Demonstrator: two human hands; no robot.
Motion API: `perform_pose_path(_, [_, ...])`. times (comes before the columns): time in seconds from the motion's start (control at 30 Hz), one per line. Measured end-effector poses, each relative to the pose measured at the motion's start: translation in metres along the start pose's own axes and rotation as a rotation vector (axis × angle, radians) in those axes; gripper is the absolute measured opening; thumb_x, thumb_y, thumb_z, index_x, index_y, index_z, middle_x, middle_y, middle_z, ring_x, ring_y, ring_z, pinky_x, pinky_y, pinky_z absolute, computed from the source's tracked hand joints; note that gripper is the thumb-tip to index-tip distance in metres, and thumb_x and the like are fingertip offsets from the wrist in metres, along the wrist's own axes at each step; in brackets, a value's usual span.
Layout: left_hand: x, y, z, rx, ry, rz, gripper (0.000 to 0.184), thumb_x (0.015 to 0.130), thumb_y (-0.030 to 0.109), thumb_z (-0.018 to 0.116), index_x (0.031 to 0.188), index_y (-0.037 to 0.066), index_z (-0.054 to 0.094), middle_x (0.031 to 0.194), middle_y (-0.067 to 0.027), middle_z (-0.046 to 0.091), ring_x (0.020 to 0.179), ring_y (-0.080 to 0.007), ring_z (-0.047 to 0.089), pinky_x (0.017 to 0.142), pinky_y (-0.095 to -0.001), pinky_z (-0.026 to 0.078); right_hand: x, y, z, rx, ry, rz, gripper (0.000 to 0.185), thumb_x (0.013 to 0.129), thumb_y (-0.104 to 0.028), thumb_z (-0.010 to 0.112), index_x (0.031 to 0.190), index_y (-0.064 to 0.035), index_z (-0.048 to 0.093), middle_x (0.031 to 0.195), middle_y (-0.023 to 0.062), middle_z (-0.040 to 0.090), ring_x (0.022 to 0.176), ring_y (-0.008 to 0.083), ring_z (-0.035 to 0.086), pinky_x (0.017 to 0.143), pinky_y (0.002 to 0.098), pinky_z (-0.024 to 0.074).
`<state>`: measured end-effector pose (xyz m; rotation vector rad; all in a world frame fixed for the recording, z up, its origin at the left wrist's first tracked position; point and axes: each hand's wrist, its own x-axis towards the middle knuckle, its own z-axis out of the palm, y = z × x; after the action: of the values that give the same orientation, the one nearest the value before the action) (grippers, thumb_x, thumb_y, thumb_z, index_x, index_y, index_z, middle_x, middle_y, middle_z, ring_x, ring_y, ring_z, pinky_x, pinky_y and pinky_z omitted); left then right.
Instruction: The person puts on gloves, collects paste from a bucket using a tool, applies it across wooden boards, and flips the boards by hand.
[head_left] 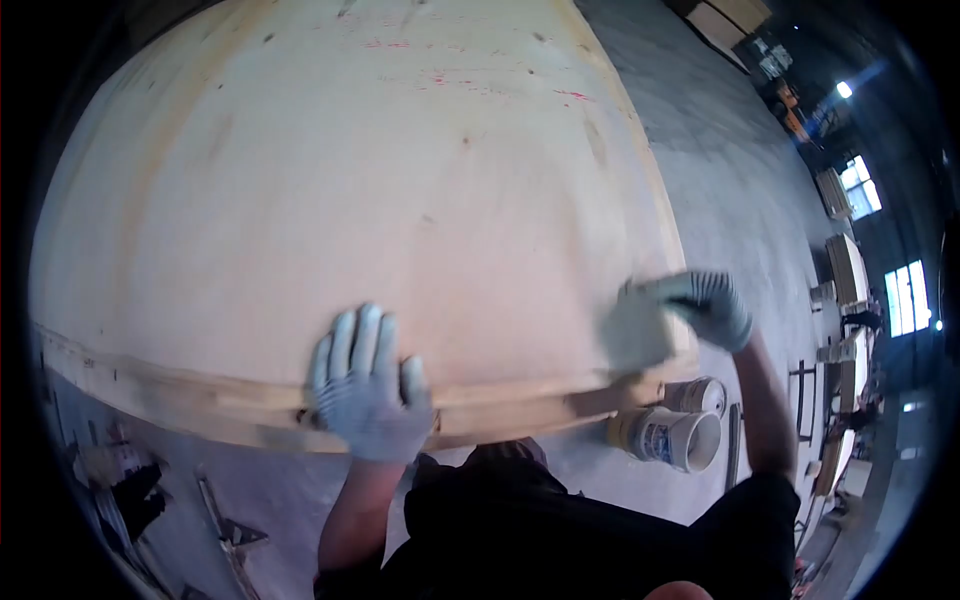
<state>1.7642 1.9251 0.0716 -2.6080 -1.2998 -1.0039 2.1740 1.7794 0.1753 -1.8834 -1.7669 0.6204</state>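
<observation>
A large pale wooden sheet (400,200) with knots and red marks lies in front of me, on top of a stack whose layered edge faces my body. My left hand (370,385), in a light glove, rests flat on the sheet near that edge with its fingers apart. At the right corner my right hand (708,305), also gloved, is closed on a flat greyish tool or pad (637,332). Motion blurs this tool, so its exact kind cannot be made out. It is over the sheet's surface.
Buckets (690,440) stand on the grey floor (740,180) below the right corner. Stacks of boards (848,270) line the far right, near bright windows. Metal frame pieces (228,530) lie on the floor at lower left.
</observation>
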Motion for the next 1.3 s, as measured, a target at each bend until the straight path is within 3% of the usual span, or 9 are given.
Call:
perform_pose_path(0.17, [-0.018, -0.003, -0.010, -0.109, 0.078, 0.028, 0.037, 0.097, 0.030, 0.062, 0.124, 0.007, 0.070, 0.135, -0.0114, 0.067, 0.129, -0.0321, 0.059, 0.112, -0.0522, 0.040, -0.061, -0.093, 0.056, 0.178, 0.057, 0.321, 0.024, 0.098, -0.003, 0.069, 0.121, -0.0034, 0.076, 0.108, 0.0066, 0.079, 0.092, 0.0128, 0.072, 0.088, 0.0293, 0.0589])
perform_pose_path(0.3, [-0.042, -0.006, -0.019, -0.302, 0.126, 0.115, 0.032, 0.094, 0.026, 0.066, 0.119, 0.007, 0.072, 0.131, -0.0117, 0.068, 0.127, -0.0314, 0.060, 0.112, -0.0515, 0.041, -0.034, -0.135, 0.078, 0.339, 0.296, 0.081, 0.031, 0.090, 0.003, 0.074, 0.121, 0.0029, 0.074, 0.104, 0.0091, 0.079, 0.088, 0.0113, 0.070, 0.083, 0.0285, 0.0593])
perform_pose_path(0.53, [-0.136, -0.026, -0.068, -0.613, 0.025, 0.308, 0.026, 0.090, 0.019, 0.069, 0.113, 0.007, 0.070, 0.125, -0.0110, 0.070, 0.122, -0.0317, 0.063, 0.107, -0.0493, 0.046, 0.085, -0.167, 0.103, 0.979, 0.092, 0.092, 0.036, 0.085, -0.005, 0.078, 0.119, 0.0059, 0.073, 0.105, 0.0097, 0.077, 0.086, 0.0187, 0.073, 0.081, 0.0314, 0.0600])
perform_pose_path(0.6, [-0.163, -0.045, -0.076, -0.601, -0.068, 0.287, 0.026, 0.090, 0.019, 0.069, 0.114, 0.007, 0.070, 0.123, -0.0114, 0.071, 0.119, -0.0321, 0.064, 0.104, -0.0490, 0.048, 0.163, -0.120, 0.131, 0.543, 0.137, 0.089, 0.032, 0.085, -0.008, 0.078, 0.115, 0.0037, 0.076, 0.099, 0.0096, 0.078, 0.087, 0.0166, 0.073, 0.080, 0.0308, 0.0598])
perform_pose_path(0.7, [-0.203, -0.101, -0.087, -0.564, -0.389, 0.156, 0.025, 0.093, 0.017, 0.065, 0.115, 0.007, 0.070, 0.122, -0.0129, 0.071, 0.114, -0.0333, 0.066, 0.102, -0.0481, 0.049, 0.199, -0.136, 0.141, 0.155, 0.027, -0.066, 0.025, 0.090, -0.009, 0.076, 0.112, 0.0027, 0.077, 0.095, 0.0094, 0.079, 0.084, 0.0157, 0.074, 0.076, 0.0309, 0.0601])
perform_pose_path(0.83, [-0.317, -0.191, -0.090, -0.468, -0.072, -0.125, 0.023, 0.095, 0.015, 0.058, 0.111, 0.002, 0.069, 0.113, -0.0178, 0.072, 0.106, -0.0371, 0.068, 0.098, -0.0469, 0.052, 0.112, -0.174, 0.158, 0.255, -0.186, -0.151, 0.024, 0.093, 0.007, 0.068, 0.113, -0.0020, 0.078, 0.102, 0.0091, 0.080, 0.095, 0.0134, 0.073, 0.088, 0.0289, 0.0602])
perform_pose_path(1.0, [-0.437, -0.305, -0.052, -0.732, -0.209, -0.941, 0.028, 0.103, 0.016, 0.052, 0.114, 0.000, 0.073, 0.111, -0.0201, 0.075, 0.104, -0.0359, 0.070, 0.098, -0.0423, 0.052, 0.076, -0.263, 0.194, 0.296, -0.143, 0.036, 0.027, 0.092, -0.005, 0.076, 0.119, -0.0011, 0.076, 0.110, 0.0098, 0.079, 0.098, 0.0120, 0.073, 0.088, 0.0301, 0.0596])
perform_pose_path(1.2, [-0.307, -0.409, -0.115, -0.657, 0.007, -0.423, 0.024, 0.102, 0.016, 0.055, 0.113, 0.005, 0.073, 0.117, -0.0136, 0.074, 0.109, -0.0319, 0.067, 0.103, -0.0441, 0.049, 0.226, -0.325, 0.257, 0.681, 0.049, 0.071, 0.035, 0.085, -0.008, 0.077, 0.117, 0.0058, 0.074, 0.090, 0.0050, 0.073, 0.072, 0.0121, 0.063, 0.068, 0.0282, 0.0530])
perform_pose_path(1.3, [-0.260, -0.475, -0.158, -0.538, 0.044, -0.191, 0.023, 0.101, 0.014, 0.054, 0.115, 0.008, 0.072, 0.124, -0.0113, 0.071, 0.117, -0.0325, 0.063, 0.106, -0.0461, 0.046, 0.313, -0.324, 0.285, 0.041, 0.083, 0.127, 0.022, 0.089, -0.001, 0.073, 0.111, 0.0026, 0.077, 0.094, 0.0065, 0.076, 0.081, 0.0129, 0.069, 0.074, 0.0295, 0.0570])
